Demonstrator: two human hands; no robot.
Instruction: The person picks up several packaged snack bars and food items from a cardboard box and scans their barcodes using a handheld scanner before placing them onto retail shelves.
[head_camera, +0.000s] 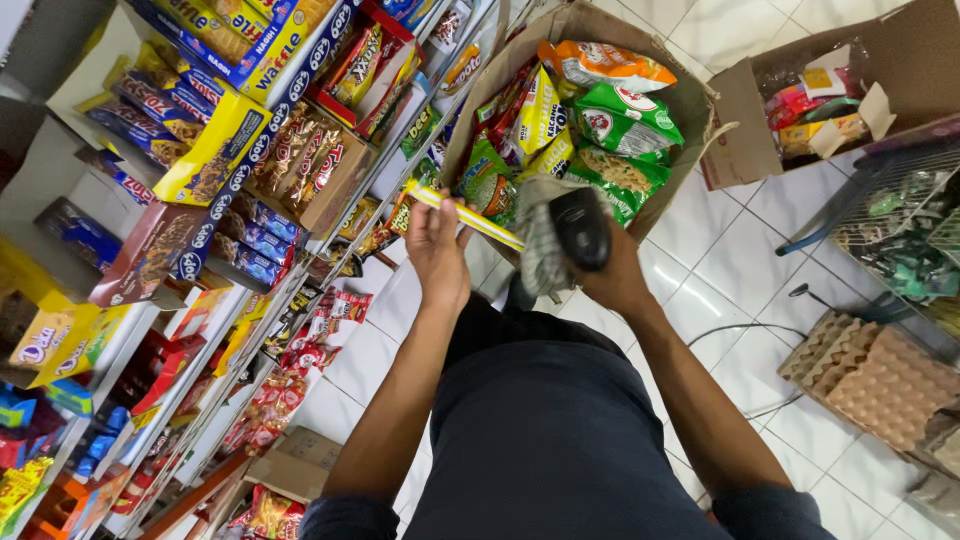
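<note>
My left hand (436, 245) grips a thin yellow-and-white stick-shaped packet (478, 222) that runs to the right, in front of an open cardboard box (686, 100). My right hand (612, 268) is closed around a black handheld device (582, 226) and a crumpled patterned cloth (538, 245). Both hands are held just below the box, which is full of green, yellow and orange snack bags (620, 125).
Shop shelves (250, 170) with biscuit and wafer boxes run along the left. A second cardboard box (845, 90) with packets stands at upper right, beside a wire basket (905, 225). Egg trays (880, 375) lie on the white tiled floor (730, 260) at right.
</note>
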